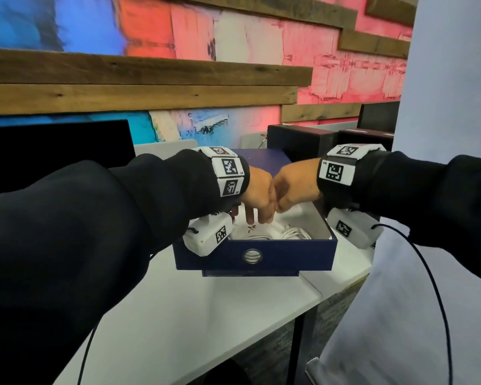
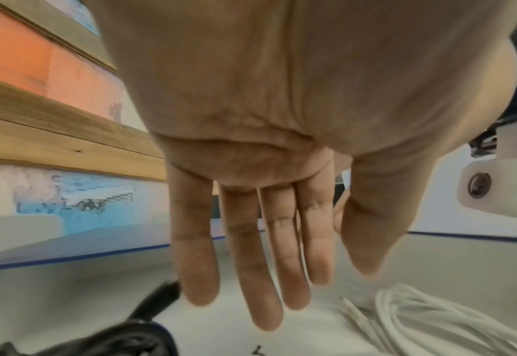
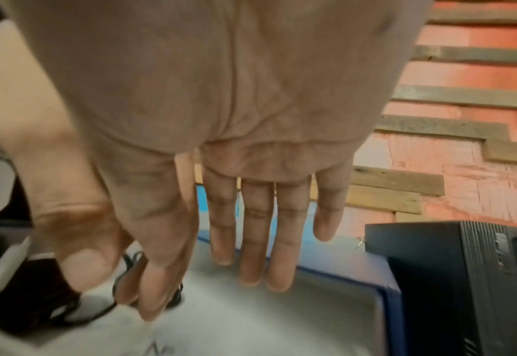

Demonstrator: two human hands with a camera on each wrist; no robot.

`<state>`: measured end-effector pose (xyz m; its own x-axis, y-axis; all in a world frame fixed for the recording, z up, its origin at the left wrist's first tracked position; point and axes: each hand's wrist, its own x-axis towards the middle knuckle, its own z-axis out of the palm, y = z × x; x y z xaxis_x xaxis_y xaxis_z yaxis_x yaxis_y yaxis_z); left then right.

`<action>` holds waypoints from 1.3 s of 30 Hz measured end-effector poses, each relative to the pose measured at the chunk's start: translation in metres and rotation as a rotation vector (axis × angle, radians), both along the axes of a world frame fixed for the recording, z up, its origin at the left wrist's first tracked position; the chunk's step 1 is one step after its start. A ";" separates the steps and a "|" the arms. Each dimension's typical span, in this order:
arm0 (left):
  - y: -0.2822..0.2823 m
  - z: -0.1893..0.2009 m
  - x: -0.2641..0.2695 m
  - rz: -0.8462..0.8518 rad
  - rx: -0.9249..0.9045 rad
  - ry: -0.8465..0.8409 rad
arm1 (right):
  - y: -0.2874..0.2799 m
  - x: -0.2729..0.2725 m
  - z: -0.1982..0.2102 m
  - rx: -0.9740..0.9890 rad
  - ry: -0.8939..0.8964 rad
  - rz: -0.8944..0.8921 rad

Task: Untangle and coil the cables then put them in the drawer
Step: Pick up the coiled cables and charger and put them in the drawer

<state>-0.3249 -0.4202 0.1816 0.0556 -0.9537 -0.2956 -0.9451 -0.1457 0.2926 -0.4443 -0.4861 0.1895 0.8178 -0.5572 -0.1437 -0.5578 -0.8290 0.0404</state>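
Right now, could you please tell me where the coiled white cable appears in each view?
Head: white cable in the blue drawer, below both hands.
Left wrist: lower right, on the drawer floor.
Right wrist: not in it.
Shared landmark: the drawer's blue rim.

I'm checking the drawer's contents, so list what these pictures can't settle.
- Head view: both hands, left hand and right hand, cover the middle of the blue drawer.
- Left wrist view: black cable cut off by the bottom edge; white cable cut off at the corner.
- Right wrist view: motion blur; fingers hide the black cable.
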 end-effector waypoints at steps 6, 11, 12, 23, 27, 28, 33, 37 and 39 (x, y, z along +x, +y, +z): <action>0.047 0.032 0.039 0.113 -0.254 -0.007 | 0.027 0.045 0.035 -0.080 -0.189 0.066; 0.114 0.042 0.099 0.269 -0.335 -0.026 | 0.072 0.110 0.047 -0.089 -0.264 0.178; 0.128 0.041 0.112 0.305 -0.346 -0.029 | 0.082 0.123 0.045 -0.078 -0.270 0.191; 0.308 0.005 0.255 0.696 -0.388 -0.076 | 0.221 0.285 0.009 0.091 -0.306 0.447; 0.370 -0.026 0.296 0.837 -0.385 -0.083 | 0.269 0.342 -0.029 0.176 -0.279 0.529; 0.385 -0.034 0.306 0.877 -0.383 -0.082 | 0.282 0.356 -0.040 0.194 -0.266 0.546; 0.449 -0.078 0.351 1.067 -0.319 -0.117 | 0.336 0.415 -0.088 0.244 -0.166 0.616; 0.486 -0.114 0.378 1.185 -0.243 -0.110 | 0.374 0.460 -0.130 0.168 -0.042 0.635; 0.496 -0.133 0.390 1.230 -0.217 -0.094 | 0.385 0.484 -0.160 0.151 0.019 0.595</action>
<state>0.0647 0.0759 0.0489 0.9552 -0.2832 -0.0855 -0.2355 -0.9028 0.3598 0.0401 -0.1007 0.0295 0.9790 0.0213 -0.2028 0.0018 -0.9954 -0.0962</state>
